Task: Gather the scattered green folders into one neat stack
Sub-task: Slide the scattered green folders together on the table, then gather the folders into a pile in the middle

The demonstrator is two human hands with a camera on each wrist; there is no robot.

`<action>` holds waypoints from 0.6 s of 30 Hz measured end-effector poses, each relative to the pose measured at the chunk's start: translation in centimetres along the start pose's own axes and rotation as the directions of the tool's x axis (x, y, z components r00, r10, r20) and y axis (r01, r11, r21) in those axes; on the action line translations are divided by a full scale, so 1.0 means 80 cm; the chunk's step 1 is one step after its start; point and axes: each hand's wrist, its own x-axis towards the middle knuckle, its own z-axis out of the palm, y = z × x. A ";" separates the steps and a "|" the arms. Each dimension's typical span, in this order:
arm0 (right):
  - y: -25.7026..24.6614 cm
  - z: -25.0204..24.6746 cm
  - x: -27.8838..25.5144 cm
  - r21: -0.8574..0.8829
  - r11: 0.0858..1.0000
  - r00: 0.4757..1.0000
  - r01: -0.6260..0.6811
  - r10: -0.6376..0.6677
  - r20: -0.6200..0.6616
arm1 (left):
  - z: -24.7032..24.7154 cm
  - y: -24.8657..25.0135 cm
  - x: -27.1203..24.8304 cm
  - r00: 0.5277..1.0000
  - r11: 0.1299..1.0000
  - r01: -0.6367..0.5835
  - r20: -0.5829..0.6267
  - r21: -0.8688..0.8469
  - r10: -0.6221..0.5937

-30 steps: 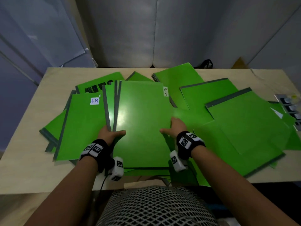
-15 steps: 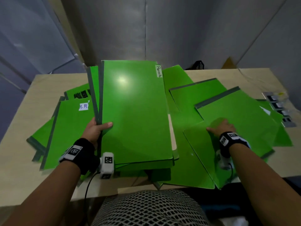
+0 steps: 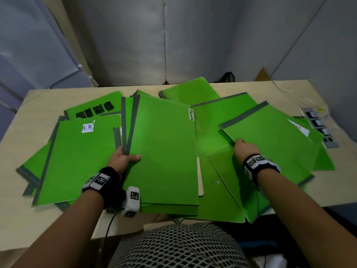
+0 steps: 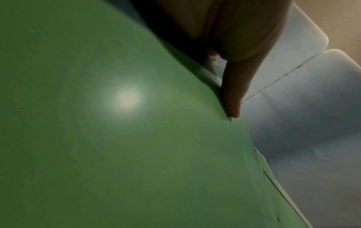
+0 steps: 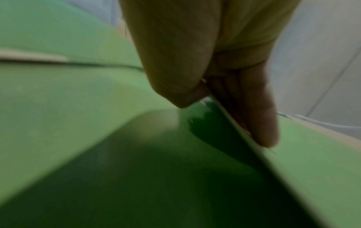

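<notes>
Several green folders with grey spines lie fanned over the wooden table (image 3: 29, 105). My left hand (image 3: 123, 159) grips the left edge of a small stack in the middle, thumb on the top folder (image 3: 166, 151), which carries a "Permits" label. In the left wrist view the thumb (image 4: 232, 98) presses that folder (image 4: 117, 138). My right hand (image 3: 244, 147) pinches the near-left edge of a grey-spined folder (image 3: 274, 140) on the right; the right wrist view shows the thumb (image 5: 175, 77) and fingers (image 5: 261, 123) clamped on its edge (image 5: 312, 162). An "H.R" folder (image 3: 77, 157) lies at left.
A folder with black printed marks (image 3: 94, 109) lies at the back left. A strip of small grey items (image 3: 318, 126) sits near the table's right edge. A black object (image 3: 229, 77) stands behind the table. A mesh chair back (image 3: 173, 246) is below.
The left hand has lowered the raised middle stack flatter toward the table. The right hand left that stack, moved right and took hold of the right folder's edge.
</notes>
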 end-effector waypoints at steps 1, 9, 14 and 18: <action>-0.011 -0.007 -0.007 0.006 1.000 1.000 0.011 -0.011 -0.018 | 0.000 -0.001 0.001 1.000 1.000 0.004 -0.008 0.001 -0.004; -0.134 -0.018 -0.048 0.170 0.979 0.991 0.115 -0.124 0.042 | -0.001 -0.006 0.005 0.996 0.996 0.084 -0.026 -0.006 -0.084; -0.108 -0.040 0.017 -0.107 0.933 0.935 0.344 -0.350 -0.049 | -0.001 -0.005 0.006 0.994 0.995 0.103 -0.045 0.004 -0.103; -0.082 -0.046 0.054 -0.217 0.914 0.939 0.344 -0.332 0.089 | 0.003 -0.002 0.003 0.992 0.994 0.111 -0.054 0.007 -0.110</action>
